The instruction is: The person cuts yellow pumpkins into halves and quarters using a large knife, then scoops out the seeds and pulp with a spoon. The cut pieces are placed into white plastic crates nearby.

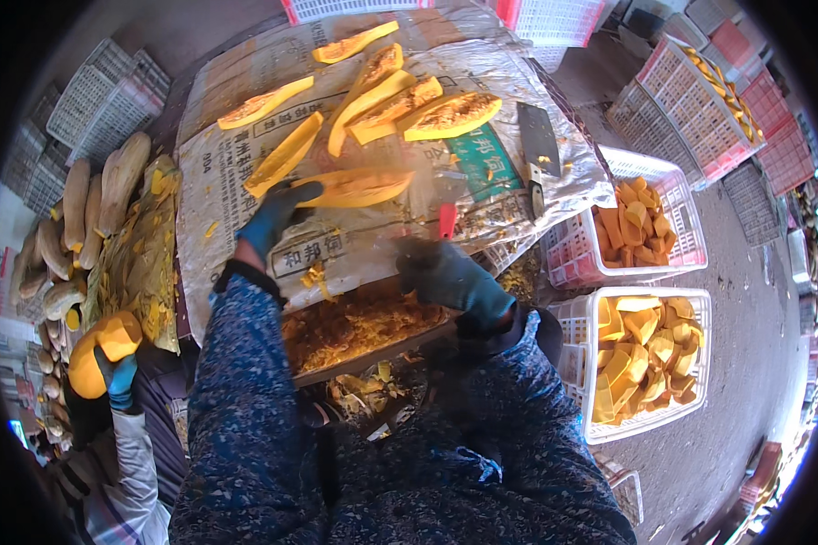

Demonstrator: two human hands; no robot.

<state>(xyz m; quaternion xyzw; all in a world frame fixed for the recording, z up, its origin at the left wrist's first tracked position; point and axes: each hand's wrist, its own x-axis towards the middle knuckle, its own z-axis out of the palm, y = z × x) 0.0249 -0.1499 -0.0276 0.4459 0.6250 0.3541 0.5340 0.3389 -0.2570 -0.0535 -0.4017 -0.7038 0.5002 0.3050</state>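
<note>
My left hand (273,214), in a blue work glove with a dark palm, grips the left end of a long orange squash wedge (365,189) above the sack-covered table. My right hand (453,276), gloved alike, hovers over the table's near edge, blurred by motion; whether its fingers hold anything cannot be seen. Just beyond it lies a tool with a red handle (448,220) and a blurred pale end. Further off, several squash wedges (453,117) lie with stringy, seedy pulp showing. A cleaver (538,139) with a black handle rests at the right side of the table.
A trough (375,364) of scraped pulp sits below the near edge. At right stand white crates of cut squash, one nearer (591,429) and one farther (699,262). A co-worker's gloved hand (118,378) holds a peeled squash (92,361) at left, near whole squashes (123,180).
</note>
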